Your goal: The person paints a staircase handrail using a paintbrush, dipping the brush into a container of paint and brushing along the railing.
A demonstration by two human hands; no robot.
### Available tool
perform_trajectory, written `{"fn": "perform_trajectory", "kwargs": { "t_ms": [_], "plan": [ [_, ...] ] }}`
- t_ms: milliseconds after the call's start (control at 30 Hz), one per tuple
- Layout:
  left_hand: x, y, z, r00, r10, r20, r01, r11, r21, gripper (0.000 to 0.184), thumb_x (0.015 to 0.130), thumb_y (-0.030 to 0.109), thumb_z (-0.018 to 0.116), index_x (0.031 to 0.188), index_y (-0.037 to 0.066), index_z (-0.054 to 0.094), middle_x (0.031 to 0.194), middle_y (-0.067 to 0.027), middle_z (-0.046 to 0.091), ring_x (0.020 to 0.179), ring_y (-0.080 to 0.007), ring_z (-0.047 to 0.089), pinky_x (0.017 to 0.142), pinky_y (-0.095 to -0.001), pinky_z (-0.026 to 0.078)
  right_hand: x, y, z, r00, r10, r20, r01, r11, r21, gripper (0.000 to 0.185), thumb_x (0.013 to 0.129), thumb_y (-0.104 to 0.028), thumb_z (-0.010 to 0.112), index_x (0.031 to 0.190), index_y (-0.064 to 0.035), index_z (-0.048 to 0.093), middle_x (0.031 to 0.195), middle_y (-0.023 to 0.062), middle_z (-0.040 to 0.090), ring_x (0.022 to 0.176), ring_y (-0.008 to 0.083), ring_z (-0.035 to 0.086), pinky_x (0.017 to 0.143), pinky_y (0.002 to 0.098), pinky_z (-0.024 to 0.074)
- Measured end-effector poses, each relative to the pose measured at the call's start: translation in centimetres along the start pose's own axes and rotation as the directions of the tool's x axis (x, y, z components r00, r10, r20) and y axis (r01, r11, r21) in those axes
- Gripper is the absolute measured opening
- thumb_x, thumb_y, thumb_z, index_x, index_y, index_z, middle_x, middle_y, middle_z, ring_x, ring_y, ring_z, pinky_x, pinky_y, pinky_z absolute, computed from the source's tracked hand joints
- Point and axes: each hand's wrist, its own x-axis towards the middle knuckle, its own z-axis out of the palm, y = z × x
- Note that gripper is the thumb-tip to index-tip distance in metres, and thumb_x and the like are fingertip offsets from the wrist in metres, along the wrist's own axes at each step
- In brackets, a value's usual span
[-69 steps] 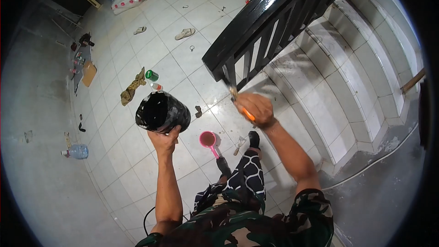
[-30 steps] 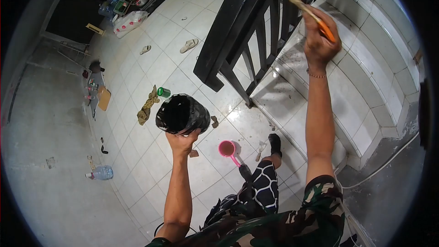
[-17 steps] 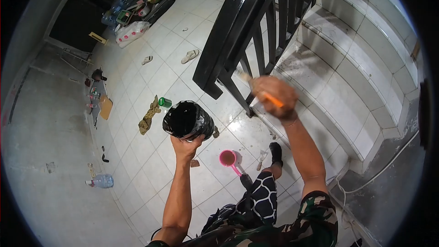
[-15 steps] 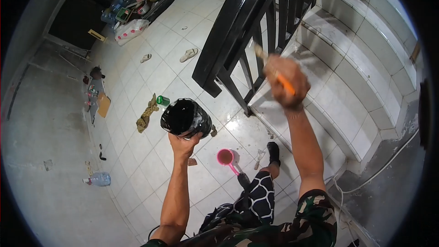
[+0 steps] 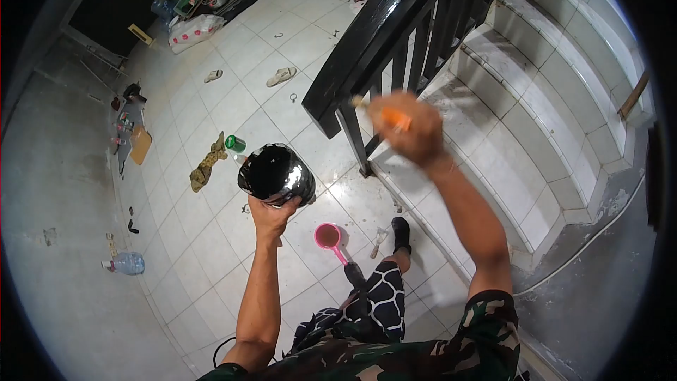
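Note:
My left hand (image 5: 271, 217) is wrapped round the base of a black-coated paint container (image 5: 293, 178), its dark mouth tilted up toward me. A paintbrush with an orange handle (image 5: 396, 120) is gripped in my right hand (image 5: 416, 130), which is slightly blurred. The bristle end points left, by the lower end of the black railing (image 5: 370, 39), near its first upright; whether it touches is unclear. Much of the brush is hidden behind my fingers.
A pink dipper (image 5: 327, 235) with brownish liquid and a scraper (image 5: 379, 242) lie near my feet. Curved tiled steps (image 5: 493, 120) rise on the right. Left of the container are a green can (image 5: 235, 144) and a crumpled cloth (image 5: 208, 162). Slippers (image 5: 281, 76) lie farther off.
My right hand has moved left and slightly down with the brush, toward the railing's lower end. My left hand still holds the container, and the view has shifted somewhat.

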Motion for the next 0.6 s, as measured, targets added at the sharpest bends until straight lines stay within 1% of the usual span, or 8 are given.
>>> {"fn": "perform_trajectory", "kwargs": {
  "t_ms": [100, 167, 233, 300, 333, 433, 533, 600],
  "plan": [
    [-0.3, 0.3, -0.6, 0.999, 0.031, -0.036, -0.031, 0.999, -0.012, 0.068, 0.057, 0.001, 0.077, 0.118, 0.000, 0.048, 0.108, -0.0100, 0.059, 0.096, -0.0212, 0.060, 0.087, -0.0343, 0.050, 4.4, 3.1, -1.9, 0.887, 0.460, -0.042, -0.458, 0.888, 0.049, 0.014, 0.075, -0.015, 0.072, 0.087, -0.0092, 0.067, 0.079, 0.0025, 0.066, 0.069, 0.0120, 0.063, 0.061, 0.0236, 0.0504],
    [-0.3, 0.1, -1.2, 0.998, 0.036, -0.043, -0.037, 0.999, -0.032, 0.068, 0.057, 0.002, 0.078, 0.118, -0.001, 0.048, 0.109, -0.0104, 0.059, 0.096, -0.0211, 0.060, 0.087, -0.0341, 0.050, 6.4, 5.3, -4.4, 0.845, 0.480, -0.235, -0.486, 0.873, 0.033, 0.012, 0.079, -0.015, 0.070, 0.088, -0.0085, 0.067, 0.082, 0.0016, 0.068, 0.071, 0.0093, 0.063, 0.062, 0.0226, 0.0504],
    [-0.5, 0.3, -1.5, 0.999, 0.040, -0.034, -0.041, 0.998, -0.039, 0.071, 0.056, 0.008, 0.080, 0.119, 0.000, 0.048, 0.110, -0.0084, 0.058, 0.098, -0.0186, 0.058, 0.089, -0.0317, 0.047, 7.6, 6.6, -7.1, 0.858, 0.097, -0.504, -0.280, 0.912, -0.301, 0.018, 0.077, -0.021, 0.071, 0.089, -0.0085, 0.067, 0.081, 0.0043, 0.068, 0.069, 0.0130, 0.064, 0.063, 0.0258, 0.0513],
    [-0.6, 0.6, -1.9, 0.998, 0.041, -0.039, -0.042, 0.999, -0.032, 0.072, 0.056, 0.009, 0.081, 0.119, 0.000, 0.048, 0.110, -0.0087, 0.058, 0.099, -0.0188, 0.058, 0.089, -0.0317, 0.047, 8.1, 5.4, -8.0, 0.774, 0.005, -0.633, -0.243, 0.926, -0.289, 0.015, 0.078, -0.020, 0.071, 0.088, -0.0093, 0.067, 0.081, 0.0030, 0.067, 0.069, 0.0145, 0.064, 0.064, 0.0264, 0.0508],
    [-0.6, 0.4, -2.1, 0.998, 0.048, -0.033, -0.049, 0.998, -0.035, 0.071, 0.057, 0.008, 0.081, 0.119, -0.001, 0.047, 0.110, -0.0099, 0.058, 0.098, -0.0198, 0.059, 0.088, -0.0327, 0.048, 8.0, 4.9, -8.4, 0.850, -0.134, -0.510, -0.167, 0.848, -0.502, 0.013, 0.078, -0.016, 0.070, 0.087, -0.0091, 0.065, 0.082, 0.0049, 0.066, 0.071, 0.0184, 0.065, 0.064, 0.0270, 0.0515],
    [-1.0, 0.4, -2.3, 0.997, 0.067, -0.034, -0.068, 0.998, -0.019, 0.070, 0.058, 0.008, 0.081, 0.118, -0.002, 0.047, 0.108, -0.0109, 0.059, 0.096, -0.0208, 0.060, 0.085, -0.0334, 0.050, 5.5, 4.5, -4.7, 0.935, -0.117, -0.334, -0.086, 0.840, -0.536, 0.014, 0.076, -0.012, 0.070, 0.088, -0.0076, 0.063, 0.084, 0.0067, 0.065, 0.072, 0.0216, 0.064, 0.061, 0.0273, 0.0517],
    [-1.2, -0.2, -2.8, 0.999, -0.016, -0.052, 0.012, 0.997, -0.075, 0.072, 0.056, 0.008, 0.081, 0.119, -0.001, 0.047, 0.111, -0.0098, 0.057, 0.099, -0.0195, 0.058, 0.088, -0.0322, 0.048, -1.2, 4.2, 0.9, 0.970, -0.212, -0.119, 0.127, 0.859, -0.496, 0.015, 0.074, -0.006, 0.067, 0.087, -0.0033, 0.062, 0.083, 0.0091, 0.063, 0.071, 0.0250, 0.063, 0.061, 0.0333, 0.0526],
    [-1.3, -0.3, -3.3, 0.998, -0.013, -0.057, 0.010, 0.999, -0.047, 0.073, 0.056, 0.008, 0.081, 0.119, -0.001, 0.046, 0.112, -0.0100, 0.057, 0.099, -0.0195, 0.057, 0.088, -0.0324, 0.048, -6.2, -0.3, 4.4, 0.989, -0.137, -0.057, 0.111, 0.938, -0.329, 0.018, 0.072, -0.002, 0.065, 0.090, -0.0020, 0.062, 0.084, 0.0112, 0.063, 0.077, 0.0253, 0.065, 0.067, 0.0329, 0.0543]
  ]
}}
